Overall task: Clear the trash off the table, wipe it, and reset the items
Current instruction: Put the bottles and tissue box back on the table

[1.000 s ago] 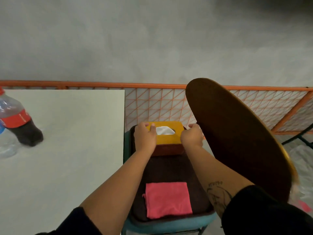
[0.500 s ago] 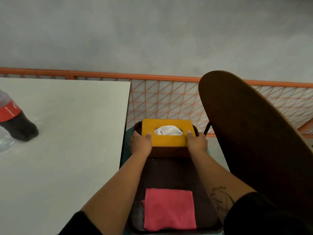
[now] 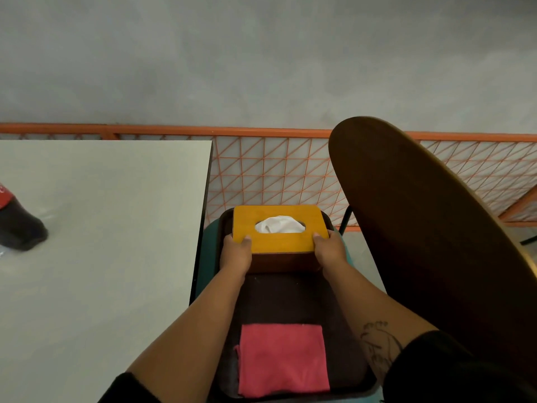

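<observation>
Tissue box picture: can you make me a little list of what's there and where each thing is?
tissue box: yellow top, at the far end of the tray
left hand: grips the box's left side
right hand: grips the box's right side
tray: dark, on a teal chair seat beside the table
pink cloth: folded flat at the tray's near end
table: white, left of the chair
cola bottle: on the table, partly cut off by the picture's left edge
</observation>
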